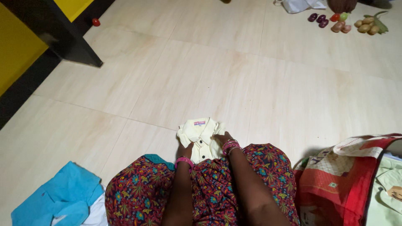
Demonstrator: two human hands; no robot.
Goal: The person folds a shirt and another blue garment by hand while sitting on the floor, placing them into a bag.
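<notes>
A small pale yellow shirt is being held down on the cream tiled floor, just in front of the person's knees. It is folded up into a small, thick bundle. Its collar is pointing away from the person, toward the far side of the floor, and its long side is running from the knees out to the collar. A little label is showing inside the collar, and a row of dark buttons is running down the middle. The left hand is being pressed on the shirt's near left edge, with the fingers curled over the cloth. The right hand is being laid mostly flat on the shirt's right side, with the fingers spread over it. Pink bangles are being worn on both wrists. A flowery dress is covering the knees just behind the shirt. A blue cloth is lying well to the left of the shirt, and a red and white patterned cloth is lying to the right. Toy vegetables are lying far beyond the shirt.
</notes>
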